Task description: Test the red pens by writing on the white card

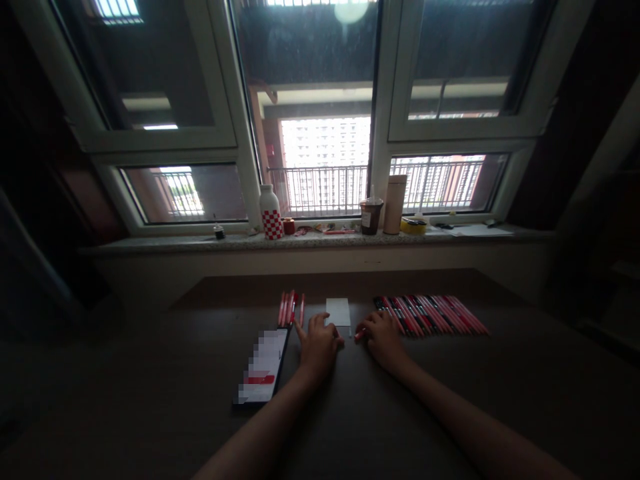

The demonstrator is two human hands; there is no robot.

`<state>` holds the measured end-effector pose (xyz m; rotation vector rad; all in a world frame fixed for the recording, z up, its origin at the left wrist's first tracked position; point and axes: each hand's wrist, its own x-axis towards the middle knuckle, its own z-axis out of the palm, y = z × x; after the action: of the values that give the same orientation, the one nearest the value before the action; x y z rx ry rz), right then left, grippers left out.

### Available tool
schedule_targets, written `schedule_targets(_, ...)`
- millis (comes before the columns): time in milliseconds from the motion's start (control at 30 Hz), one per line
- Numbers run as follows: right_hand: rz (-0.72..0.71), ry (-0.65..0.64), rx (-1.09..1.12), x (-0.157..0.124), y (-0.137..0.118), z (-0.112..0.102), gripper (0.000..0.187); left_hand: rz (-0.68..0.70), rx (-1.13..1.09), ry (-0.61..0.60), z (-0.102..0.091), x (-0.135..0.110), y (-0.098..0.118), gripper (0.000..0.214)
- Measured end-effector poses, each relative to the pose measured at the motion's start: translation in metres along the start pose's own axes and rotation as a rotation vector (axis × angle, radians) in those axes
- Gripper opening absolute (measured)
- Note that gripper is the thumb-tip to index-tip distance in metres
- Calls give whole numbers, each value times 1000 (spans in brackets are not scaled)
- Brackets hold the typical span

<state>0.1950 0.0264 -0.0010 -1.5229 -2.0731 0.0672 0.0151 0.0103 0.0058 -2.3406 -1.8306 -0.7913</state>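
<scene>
My left hand [319, 343] rests over the dark table with thumb and forefinger drawn together; a small pinkish bit shows at their tips, too dim to name. Opposite it, my right hand [383, 338] is closed on a small pink pen part [359, 337]. Between the two hands lies a thin pale stick [350, 331], just below a white square of paper [338, 312]. Several pink and red pens [286, 308] lie beyond my left fingers. Right of my right hand, a long row of pink, red and black pens [433, 315] lies side by side.
A phone [265, 367] with a lit screen lies left of my left forearm. Behind the table [350, 413], the windowsill [310, 243] bears a red-checked bottle [271, 212], a drink cup [371, 217], a tan flask [395, 205] and a yellow tape roll [414, 226].
</scene>
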Motion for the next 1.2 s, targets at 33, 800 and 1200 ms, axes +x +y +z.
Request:
schedule_targets(33, -1, -1, -6, 0, 0, 0, 33, 2, -6, -3, 0, 0, 0, 7)
schedule_targets(800, -4, 33, -28, 0, -4, -1, 27, 22, -66, -45, 3, 4, 1, 8)
schedule_targets(1200, -43, 26, 44, 2, -2, 7, 34, 57, -46, -9, 8, 5, -2, 7)
